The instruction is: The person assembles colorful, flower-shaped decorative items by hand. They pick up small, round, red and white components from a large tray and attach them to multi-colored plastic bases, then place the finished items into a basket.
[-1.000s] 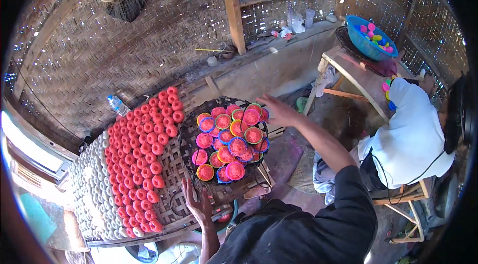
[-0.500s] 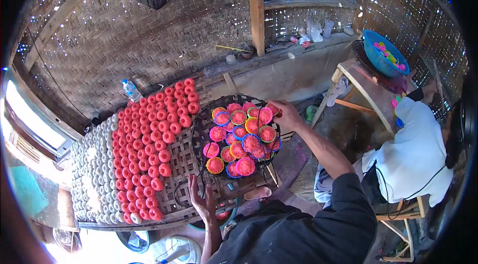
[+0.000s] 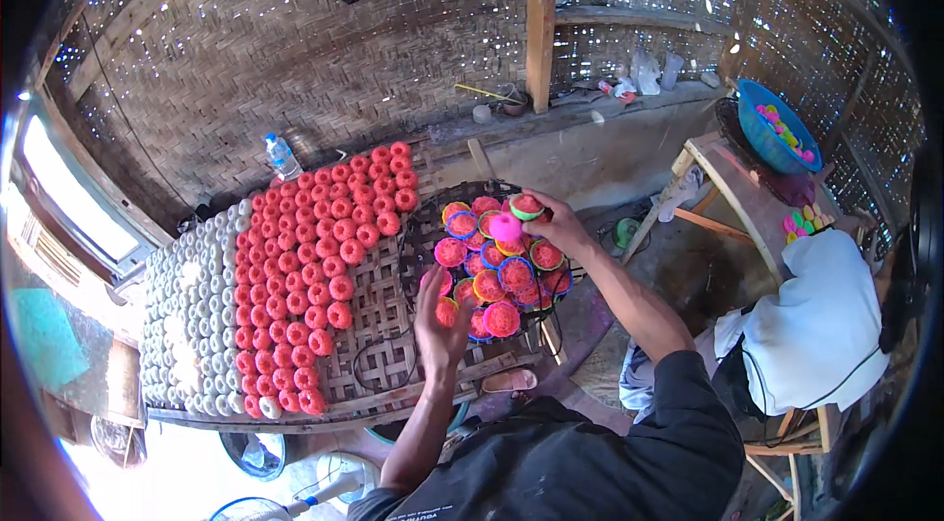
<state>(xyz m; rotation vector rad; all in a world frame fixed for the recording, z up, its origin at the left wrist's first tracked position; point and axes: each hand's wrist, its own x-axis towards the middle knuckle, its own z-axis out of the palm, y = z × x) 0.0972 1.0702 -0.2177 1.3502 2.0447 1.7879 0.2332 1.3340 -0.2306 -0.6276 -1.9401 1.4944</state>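
Note:
Small coloured plastic cups [image 3: 514, 274] filled with red, shredded-looking food are heaped in a dark woven basket [image 3: 418, 216]. At the basket's far right, my right hand [image 3: 559, 229] grips a green cup [image 3: 526, 206] with a red filling, tilted on its side. Just below that cup, a bright pink cup [image 3: 505, 227] shows its smooth outside; whether my fingers touch it I cannot tell. My left hand [image 3: 440, 334] is at the heap's left edge, fingers and thumb apart around a red-filled cup [image 3: 445, 313], not visibly closed on it.
Rows of red ring-shaped pieces [image 3: 295, 270] and white ones [image 3: 192, 305] cover the slatted bamboo rack [image 3: 379, 324] on the left. A water bottle [image 3: 282, 157] stands behind them. At right, a person in white [image 3: 811, 324] sits by a table with a blue basin [image 3: 772, 133] of coloured cups.
My right hand has lifted a green cup at the basket's far edge, and the pink cup now shows its outside. My left hand has moved up and right to the heap.

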